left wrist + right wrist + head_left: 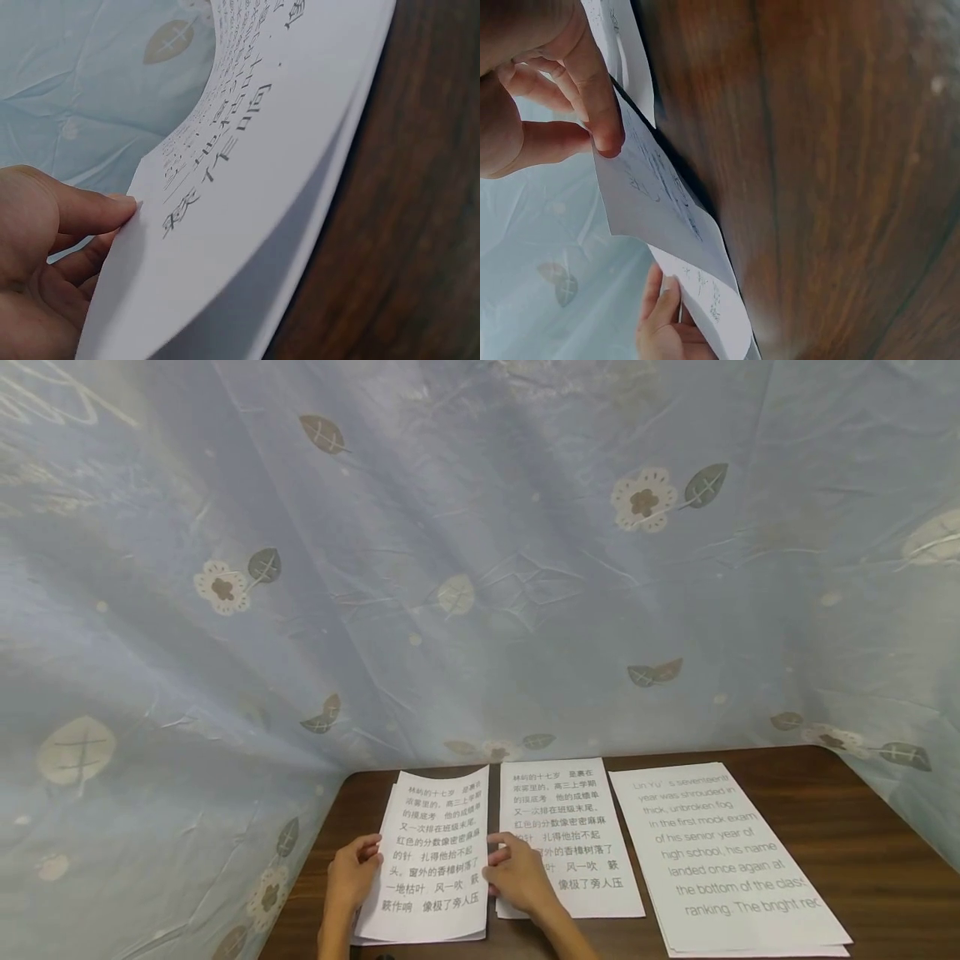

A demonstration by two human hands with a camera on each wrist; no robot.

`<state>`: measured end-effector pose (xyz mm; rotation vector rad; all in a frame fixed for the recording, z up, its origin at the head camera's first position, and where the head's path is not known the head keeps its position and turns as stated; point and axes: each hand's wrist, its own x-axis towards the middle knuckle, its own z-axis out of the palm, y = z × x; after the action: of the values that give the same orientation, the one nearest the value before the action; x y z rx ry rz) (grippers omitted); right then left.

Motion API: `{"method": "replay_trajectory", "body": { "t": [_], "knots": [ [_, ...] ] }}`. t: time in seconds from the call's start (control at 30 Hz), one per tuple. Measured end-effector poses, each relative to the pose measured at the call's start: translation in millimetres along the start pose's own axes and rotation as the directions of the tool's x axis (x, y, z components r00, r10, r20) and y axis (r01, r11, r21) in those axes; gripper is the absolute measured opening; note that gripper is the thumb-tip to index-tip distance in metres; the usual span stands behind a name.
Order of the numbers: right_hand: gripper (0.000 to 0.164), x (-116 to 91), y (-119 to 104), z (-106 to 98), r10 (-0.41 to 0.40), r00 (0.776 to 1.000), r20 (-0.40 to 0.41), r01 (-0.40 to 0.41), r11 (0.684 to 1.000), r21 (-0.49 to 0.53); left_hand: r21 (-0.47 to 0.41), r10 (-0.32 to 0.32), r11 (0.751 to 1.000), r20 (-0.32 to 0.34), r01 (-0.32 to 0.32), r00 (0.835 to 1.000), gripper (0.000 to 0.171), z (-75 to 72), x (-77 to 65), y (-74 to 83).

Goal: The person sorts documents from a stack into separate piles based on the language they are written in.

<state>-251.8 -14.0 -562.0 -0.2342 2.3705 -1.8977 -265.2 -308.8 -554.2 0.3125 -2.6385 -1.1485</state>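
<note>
A white sheet printed with Chinese characters (433, 920) lies bowed at the left of the table, its edges lifted from the paper beneath. Its left edge is pinched between the thumb and fingers of my left hand (350, 875), also plain in the left wrist view (45, 232). On the opposite edge, my right hand (522, 875) pinches the same sheet, and the right wrist view shows thumb and index finger meeting at the paper (641, 199). More paper (311, 225) shows under the raised sheet.
A middle pile of Chinese-printed paper (573, 900) lies partly under my right hand. Farther right sits a pile of English-printed sheets (738, 927), slightly fanned. All rest on a dark brown wooden table (862, 843). A pale blue, leaf-patterned curtain (525, 610) hangs behind and at the sides.
</note>
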Motion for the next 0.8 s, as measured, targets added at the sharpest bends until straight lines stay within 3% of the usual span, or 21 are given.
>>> {"method": "replay_trajectory", "body": {
  "t": [0.5,0.8],
  "knots": [
    [0.052,-0.8,0.1,0.1,-0.042,0.999,-0.005,0.041,0.993,-0.112,0.018,0.001,1.000,-0.011,-0.001,1.000,0.030,-4.0,-1.6,-3.2],
    [0.053,-1.9,0.0,1.8,-0.047,0.999,-0.001,0.047,0.991,-0.125,0.000,-0.017,1.000,-0.024,0.017,1.000,0.031,-8.1,0.3,-3.5]
  ]
}}
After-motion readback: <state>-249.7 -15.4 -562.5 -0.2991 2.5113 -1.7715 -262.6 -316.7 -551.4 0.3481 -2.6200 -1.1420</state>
